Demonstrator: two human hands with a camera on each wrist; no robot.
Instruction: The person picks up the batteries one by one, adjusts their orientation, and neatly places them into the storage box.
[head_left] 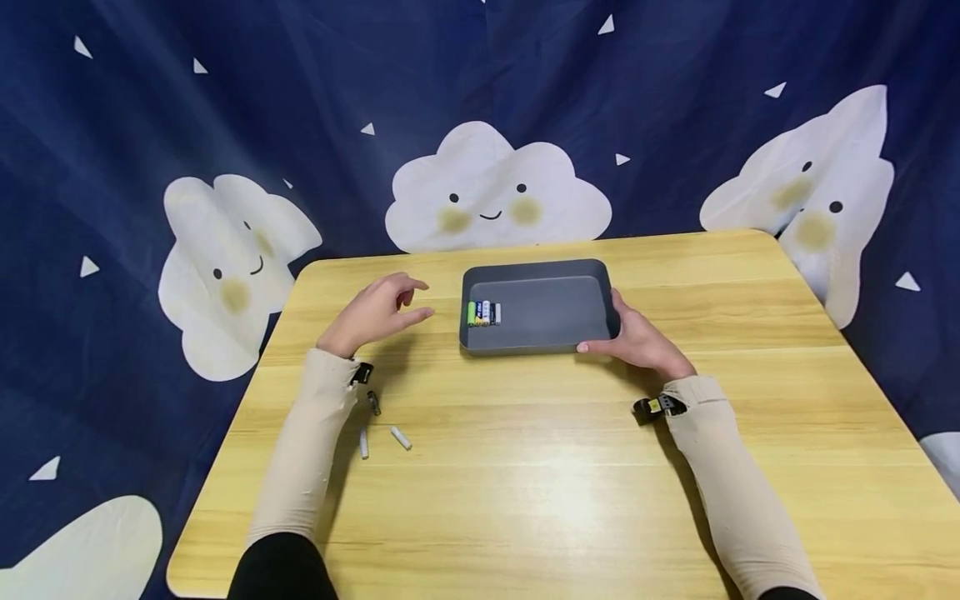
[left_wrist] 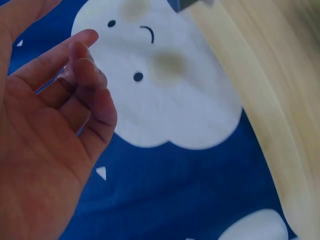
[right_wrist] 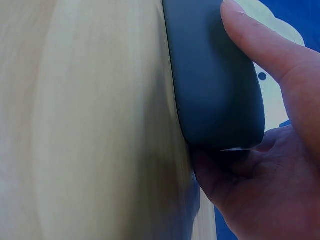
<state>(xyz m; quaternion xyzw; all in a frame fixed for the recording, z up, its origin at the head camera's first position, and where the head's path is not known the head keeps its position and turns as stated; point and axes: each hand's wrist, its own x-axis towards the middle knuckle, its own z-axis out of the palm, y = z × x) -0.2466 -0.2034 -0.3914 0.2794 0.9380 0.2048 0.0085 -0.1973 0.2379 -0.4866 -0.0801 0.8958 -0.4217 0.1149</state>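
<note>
A dark grey rectangular tray (head_left: 555, 308) lies toward the far side of the wooden table. My right hand (head_left: 637, 337) grips its near right corner, the thumb on the front edge and the fingers along the right side. Up close in the right wrist view, the tray's rounded corner (right_wrist: 215, 85) sits between thumb and fingers. Several batteries (head_left: 483, 313), green, blue, white and black, stand in a row inside at the left. Left of the tray, my left hand (head_left: 378, 312) hovers with loosely bent fingers, and its palm (left_wrist: 45, 150) holds nothing.
On the table (head_left: 525, 467), near my left forearm, lie a dark battery (head_left: 373, 403) and two small white cylinders, one upright in view (head_left: 363, 443) and one slanted (head_left: 401, 437). A blue curtain (head_left: 337, 67) with white clouds hangs behind the table.
</note>
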